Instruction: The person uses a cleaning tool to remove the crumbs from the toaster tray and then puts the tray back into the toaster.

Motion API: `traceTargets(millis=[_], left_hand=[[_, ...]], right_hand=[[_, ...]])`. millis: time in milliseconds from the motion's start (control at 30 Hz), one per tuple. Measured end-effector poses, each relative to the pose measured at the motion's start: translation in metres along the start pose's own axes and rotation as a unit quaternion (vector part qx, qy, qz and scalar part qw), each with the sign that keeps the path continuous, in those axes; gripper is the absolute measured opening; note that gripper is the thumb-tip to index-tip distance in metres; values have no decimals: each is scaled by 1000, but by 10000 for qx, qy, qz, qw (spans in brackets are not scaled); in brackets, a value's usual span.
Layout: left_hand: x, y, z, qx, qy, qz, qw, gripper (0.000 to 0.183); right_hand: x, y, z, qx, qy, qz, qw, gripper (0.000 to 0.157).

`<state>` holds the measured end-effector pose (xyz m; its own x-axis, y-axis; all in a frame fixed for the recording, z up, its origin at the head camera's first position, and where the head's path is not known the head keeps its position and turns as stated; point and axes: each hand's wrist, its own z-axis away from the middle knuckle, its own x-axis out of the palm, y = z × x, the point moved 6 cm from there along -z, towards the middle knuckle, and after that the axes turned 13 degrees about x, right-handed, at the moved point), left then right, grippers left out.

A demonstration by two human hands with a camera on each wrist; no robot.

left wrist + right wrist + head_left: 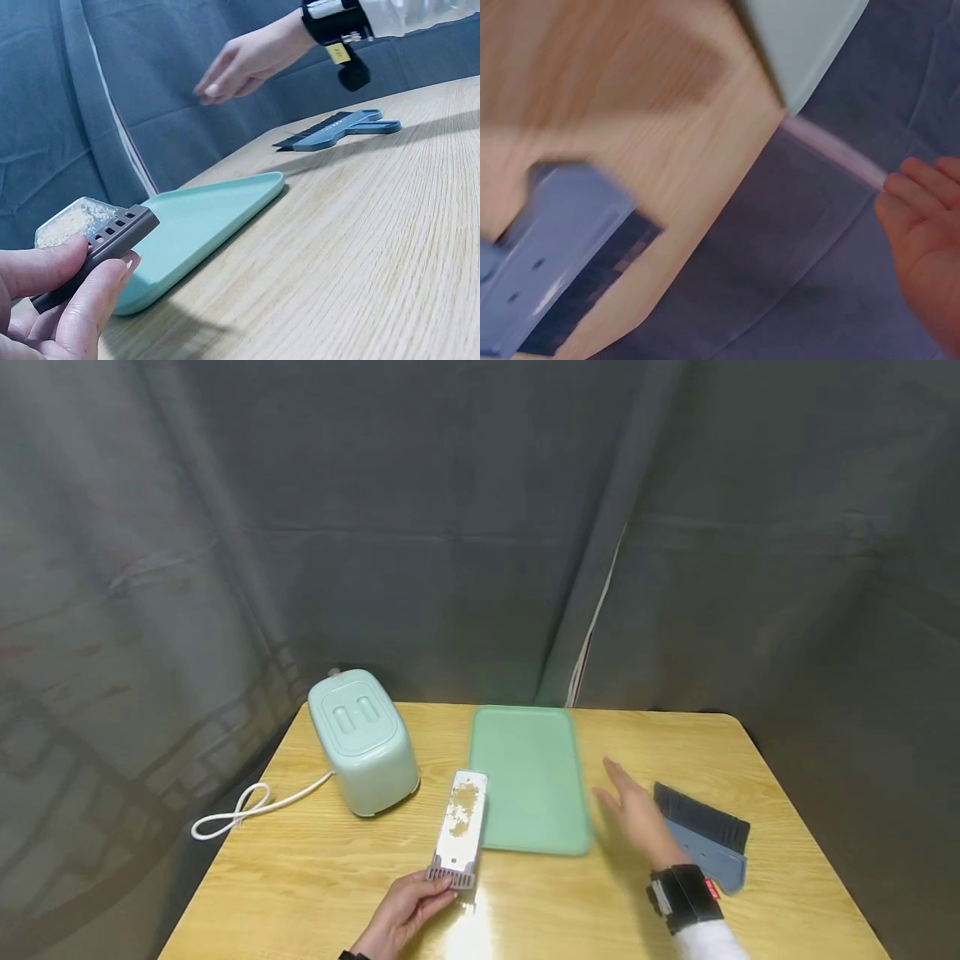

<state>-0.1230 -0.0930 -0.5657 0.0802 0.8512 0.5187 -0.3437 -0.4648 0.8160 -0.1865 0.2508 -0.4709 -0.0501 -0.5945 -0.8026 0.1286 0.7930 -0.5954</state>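
Observation:
My left hand pinches the grey slotted end of a toaster crumb tray between thumb and fingers. Brown crumbs lie on its long white surface. In the left wrist view the crumb tray is held up near the green tray. My right hand hovers over the table with its fingers extended, holding nothing. It is between the green tray and a blue-grey brush with dark bristles. The right wrist view shows the brush blurred.
A mint-green toaster stands at the back left of the wooden table. Its white cord loops over the left edge. A grey curtain hangs behind the table.

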Motion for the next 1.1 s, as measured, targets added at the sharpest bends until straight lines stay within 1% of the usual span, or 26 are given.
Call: traceTargets(millis=[133,300,367,533,733,867,1000,1067,1100], left_hand=[[4,-1,-4,-25,-70,29,10000,29],[9,-1,-7,-54,-156,37,9999,25],[10,-1,-8,-72,-189,25,9998,24],[14,-3,-10,-143,-264,22,9995,21],[15,-5,-11,-162,-209,-9,9996,22],[16,-4,-12,-168,-195,-104,9996,24],[16,-4,-13,-174,-241,-117,9995,25],[16,-4,-14,-171,-275,-115,9994,24],[16,-4,-14,-170,-293,-111,9994,24]], right_hand=[[-12,18,11,313,-15,84,9995,61],[-27,37,22,544,202,302,9979,60],[-32,46,25,659,212,360,9970,60],[-40,73,35,1029,17,390,9939,62],[-47,99,44,1217,-67,464,9915,63],[-51,113,48,1329,25,670,9889,57],[-52,127,53,1372,160,749,9876,44],[-49,134,56,1470,118,726,9864,36],[-47,138,57,1545,27,689,9856,33]])
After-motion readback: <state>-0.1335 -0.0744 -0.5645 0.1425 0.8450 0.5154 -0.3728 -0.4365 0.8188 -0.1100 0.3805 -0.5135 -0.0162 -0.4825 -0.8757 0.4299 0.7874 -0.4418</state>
